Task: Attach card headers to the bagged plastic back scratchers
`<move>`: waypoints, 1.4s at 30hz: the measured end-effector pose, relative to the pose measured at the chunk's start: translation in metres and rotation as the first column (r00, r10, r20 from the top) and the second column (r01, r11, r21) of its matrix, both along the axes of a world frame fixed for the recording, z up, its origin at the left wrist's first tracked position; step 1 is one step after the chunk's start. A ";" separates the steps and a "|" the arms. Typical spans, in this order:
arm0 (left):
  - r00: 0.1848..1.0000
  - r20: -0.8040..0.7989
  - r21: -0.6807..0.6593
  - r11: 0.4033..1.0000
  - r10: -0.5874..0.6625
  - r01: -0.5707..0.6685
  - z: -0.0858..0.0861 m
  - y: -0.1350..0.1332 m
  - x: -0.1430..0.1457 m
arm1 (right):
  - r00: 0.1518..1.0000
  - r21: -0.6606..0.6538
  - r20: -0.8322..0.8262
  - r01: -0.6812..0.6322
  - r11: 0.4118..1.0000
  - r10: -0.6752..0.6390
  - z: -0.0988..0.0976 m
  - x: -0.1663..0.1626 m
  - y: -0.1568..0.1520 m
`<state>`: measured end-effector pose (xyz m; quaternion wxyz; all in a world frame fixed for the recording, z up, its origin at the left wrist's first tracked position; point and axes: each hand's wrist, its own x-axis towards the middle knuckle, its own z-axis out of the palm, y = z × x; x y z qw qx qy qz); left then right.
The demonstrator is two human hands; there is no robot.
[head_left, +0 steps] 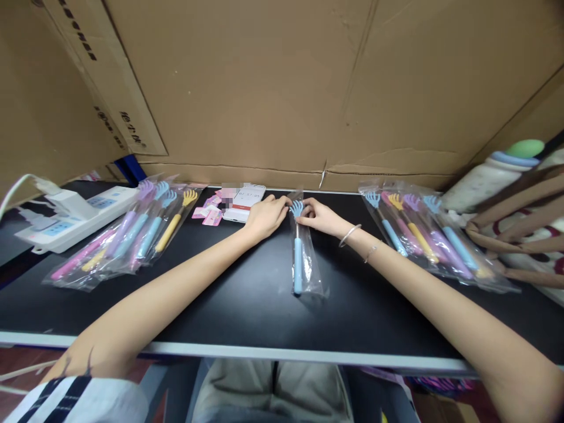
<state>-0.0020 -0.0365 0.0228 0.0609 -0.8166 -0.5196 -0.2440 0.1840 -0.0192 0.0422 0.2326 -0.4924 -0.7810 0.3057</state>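
A light blue back scratcher [298, 264] with a claw-shaped head lies in a clear plastic bag [314, 273] on the black table, its claw pointing away from me. My left hand [268, 216] is closed at the bag's upper left edge, fingertips beside the claw. From the other side, my right hand [324, 216] pinches the bag's upper right edge close to the claw, thumb and index finger together. The exact grip of the left fingertips is partly hidden. A bracelet circles my right wrist.
Bagged back scratchers in several colours lie in a left pile [127, 229] and a right pile [423, 235]. Small pink cards [211, 211] and a phone [244, 201] sit behind my left hand. A power strip [79, 217], a bottle [489, 176] and a cardboard wall [247, 88] border the table.
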 end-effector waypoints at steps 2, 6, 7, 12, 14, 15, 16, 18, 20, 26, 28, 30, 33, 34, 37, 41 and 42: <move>1.000 -0.003 0.011 1.000 -0.014 0.014 0.000 -0.001 0.000 | 0.980 0.182 0.197 -0.028 0.983 -0.009 -0.001 0.002 0.000; 0.999 -0.002 0.043 0.998 -0.050 0.050 -0.001 -0.001 -0.001 | 0.926 0.303 0.364 -0.018 0.953 -0.099 0.000 0.005 -0.003; 0.998 -0.007 0.052 0.997 -0.055 0.055 -0.001 -0.001 -0.001 | 0.924 0.294 0.365 0.002 0.956 -0.115 0.000 0.006 -0.004; 0.998 -0.013 0.056 0.996 -0.062 0.062 0.001 -0.003 0.000 | 0.937 0.269 0.324 0.041 0.962 -0.131 -0.002 0.010 -0.004; 0.997 -0.007 0.048 0.996 -0.077 0.077 0.001 -0.003 0.000 | 0.955 0.337 0.287 -0.027 0.941 -0.075 -0.005 0.010 -0.002; 0.996 -0.003 0.042 0.995 -0.085 0.085 0.001 -0.003 -0.001 | 0.961 0.382 0.272 -0.068 0.922 -0.041 -0.007 0.010 -0.001; 0.996 0.002 0.033 0.995 -0.092 0.091 0.000 -0.002 -0.001 | 0.964 0.425 0.265 -0.110 0.899 -0.007 -0.009 0.010 0.001; 0.995 0.008 0.015 0.995 -0.102 0.102 -0.001 -0.001 -0.001 | 0.960 0.488 0.276 -0.186 0.853 0.052 -0.013 0.011 0.003; 0.994 0.009 0.002 0.994 -0.110 0.110 -0.001 0.000 -0.001 | 0.953 0.509 0.290 -0.236 0.828 0.094 -0.016 0.011 0.005; 0.992 0.006 -0.003 0.992 -0.123 0.123 -0.001 0.000 -0.001 | 0.963 0.482 0.229 -0.238 0.843 0.141 -0.021 0.012 0.007; 0.992 0.009 -0.002 0.992 -0.124 0.124 0.000 0.000 -0.001 | 0.970 0.476 0.203 -0.218 0.852 0.135 -0.022 0.012 0.006; 0.992 0.017 0.001 0.992 -0.128 0.128 0.000 -0.001 -0.001 | 0.975 0.472 0.178 -0.205 0.857 0.136 -0.022 0.012 0.006; 0.990 0.029 0.007 0.991 -0.137 0.137 0.000 -0.001 -0.001 | 0.978 0.470 0.146 -0.203 0.859 0.151 -0.023 0.012 0.008; 0.990 0.035 0.011 0.990 -0.140 0.139 0.000 -0.001 -0.001 | 0.979 0.471 0.135 -0.200 0.859 0.154 -0.024 0.012 0.009; 0.987 0.061 0.010 0.989 -0.151 0.150 0.000 0.000 -0.001 | 0.984 0.469 0.101 -0.177 0.865 0.146 -0.025 0.013 0.011; 0.983 0.087 -0.014 0.986 -0.163 0.165 -0.001 0.002 -0.001 | 0.987 0.463 0.064 -0.162 0.872 0.149 -0.026 0.013 0.012; 0.982 0.089 -0.016 0.986 -0.164 0.167 -0.001 0.002 -0.001 | 0.987 0.462 0.061 -0.162 0.872 0.151 -0.026 0.012 0.012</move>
